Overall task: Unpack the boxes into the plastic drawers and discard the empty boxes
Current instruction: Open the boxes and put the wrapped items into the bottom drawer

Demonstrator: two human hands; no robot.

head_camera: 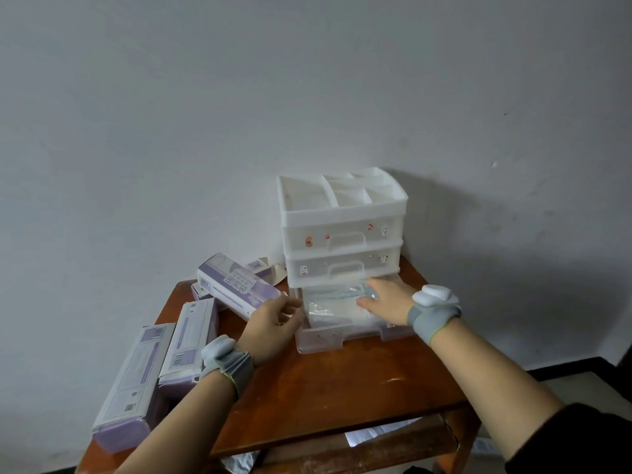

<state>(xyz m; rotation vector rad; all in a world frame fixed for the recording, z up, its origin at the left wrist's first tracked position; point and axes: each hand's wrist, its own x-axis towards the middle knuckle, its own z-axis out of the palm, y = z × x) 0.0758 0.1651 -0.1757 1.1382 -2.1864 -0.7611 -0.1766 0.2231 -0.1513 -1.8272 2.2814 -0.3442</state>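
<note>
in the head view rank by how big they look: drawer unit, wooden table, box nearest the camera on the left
1. wooden table
2. drawer unit
3. nearest purple box; its closeness to the camera enlarges it, so its true size is uncertain.

Grey wristbands (pixel 431 318) with white pods; dark right sleeve (pixel 578 443).

The purple box (pixel 236 289) lying nearest the drawers bore large Chinese characters, seemingly 密实袋, under a small, blurred English line. Barcodes on other boxes were unreadable.

1 plastic drawer unit (pixel 342 213) with 3 drawers, 1 pulled open (pixel 321 340); 4 purple boxes visible; 2 hands; 2 wristbands.
</note>
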